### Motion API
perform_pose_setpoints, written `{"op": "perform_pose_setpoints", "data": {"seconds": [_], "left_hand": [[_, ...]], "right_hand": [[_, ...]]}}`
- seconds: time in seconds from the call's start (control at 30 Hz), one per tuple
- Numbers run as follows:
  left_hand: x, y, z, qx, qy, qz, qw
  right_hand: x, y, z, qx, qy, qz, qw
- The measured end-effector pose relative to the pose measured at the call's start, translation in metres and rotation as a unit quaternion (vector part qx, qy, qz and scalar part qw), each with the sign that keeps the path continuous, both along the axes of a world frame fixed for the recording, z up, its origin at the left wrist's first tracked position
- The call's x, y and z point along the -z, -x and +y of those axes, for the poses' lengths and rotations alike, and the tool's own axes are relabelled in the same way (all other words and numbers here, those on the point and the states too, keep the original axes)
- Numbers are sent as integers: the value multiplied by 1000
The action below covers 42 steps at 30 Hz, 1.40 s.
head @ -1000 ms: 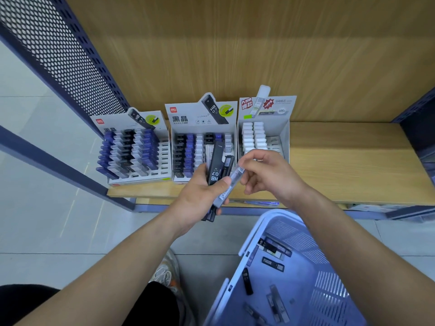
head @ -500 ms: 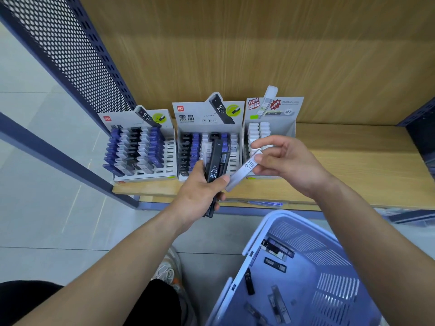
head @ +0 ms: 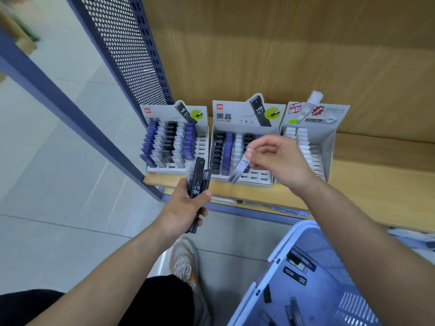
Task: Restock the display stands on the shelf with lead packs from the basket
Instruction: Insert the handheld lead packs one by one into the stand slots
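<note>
At lower right, the basket held loose packs. Mid-frame, the left hand curled its fingers round a black bundle of packs. Just above and to the right, the right hand pinched a clear pack in front of the middle stand — one of three on the shelf.

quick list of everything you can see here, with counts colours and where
shelf: one, light wood
display stands: three, grey-white, side by side on shelf
basket: one, pale blue, lower right
loose lead packs: several, dark, in basket
perforated panel: one, blue, left
shoe: one, pale, floor
black lead packs: bundle, count unclear, at shelf edge
clear lead pack: one, marked HB 0.7, over display stands
left hand: grips black lead packs
right hand: pinches clear lead pack
</note>
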<state>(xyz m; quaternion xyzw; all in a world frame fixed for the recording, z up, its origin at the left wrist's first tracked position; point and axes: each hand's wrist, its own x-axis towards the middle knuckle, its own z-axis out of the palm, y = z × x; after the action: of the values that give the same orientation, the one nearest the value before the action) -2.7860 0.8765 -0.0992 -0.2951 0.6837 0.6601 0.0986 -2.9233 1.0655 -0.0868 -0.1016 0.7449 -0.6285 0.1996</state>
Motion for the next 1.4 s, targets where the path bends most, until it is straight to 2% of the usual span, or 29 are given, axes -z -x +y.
{"op": "perform_pose_setpoints", "data": {"seconds": [0.23,0.37,0.67,0.9,1.03,1.2,1.4], "left_hand": [[8,-13,-65,-116,25,4,993],[8,-12,-83,-154,30,6,988],[6,-13,-89,-150,23,-7,988],[4,-12,-85,-136,23,-15,990],[2,-8,-78,-127,21,-12,992],[1,-4,-73,-120,25,-17,992],[-2,3,-70,-111,16,-16,994]], "right_hand": [[30,14,-96,-57,-92,129,986],[41,20,-126,-78,-148,166,972],[50,21,-137,-93,-199,194,956],[38,46,-113,-28,-185,232,955],[35,63,-111,11,-204,277,939],[48,81,-129,-15,-246,286,926],[61,87,-141,-29,-253,290,922]]}}
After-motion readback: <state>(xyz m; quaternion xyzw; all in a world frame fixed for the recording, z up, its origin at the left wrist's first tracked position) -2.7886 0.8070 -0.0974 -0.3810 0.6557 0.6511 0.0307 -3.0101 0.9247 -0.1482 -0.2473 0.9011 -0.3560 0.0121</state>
